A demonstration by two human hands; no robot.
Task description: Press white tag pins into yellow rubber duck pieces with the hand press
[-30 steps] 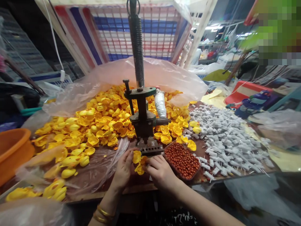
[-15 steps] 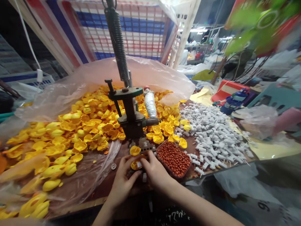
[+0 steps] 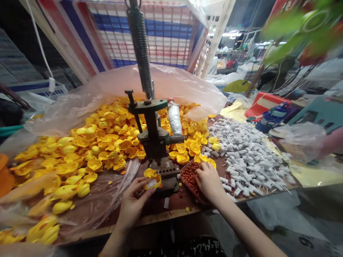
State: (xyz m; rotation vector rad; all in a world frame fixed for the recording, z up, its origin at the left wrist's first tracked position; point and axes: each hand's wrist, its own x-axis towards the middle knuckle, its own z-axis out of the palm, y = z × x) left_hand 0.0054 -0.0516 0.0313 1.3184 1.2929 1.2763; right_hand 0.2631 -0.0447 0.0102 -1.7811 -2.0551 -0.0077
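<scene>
My left hand (image 3: 134, 194) is closed on a yellow plastic duck shell (image 3: 152, 175), gripped by its edge between thumb and fingers. The shell's hollow side faces me, and a small white block (image 3: 151, 183) sits inside it. Fingertips of my right hand (image 3: 210, 182) are bunched down in a plastic tub (image 3: 197, 197) of reddish-brown beads (image 3: 188, 173); whatever they pinch is hidden. Between my hands stands a dark metal hand press (image 3: 154, 137) with a tall spring and a wrapped lever handle (image 3: 174, 119). The shell is just left of its base.
A large heap of yellow duck shells (image 3: 72, 150) lies on plastic sheeting to the left and behind the press. White blocks with thin pins (image 3: 246, 157) are piled at right. A striped-cloth crate (image 3: 144, 32) stands behind. A blurred green thing (image 3: 297, 32) is at upper right.
My right hand has left the shell and moved right into the bead tub. My left hand has drawn the shell slightly left, off the front of the press. The view has shifted slightly.
</scene>
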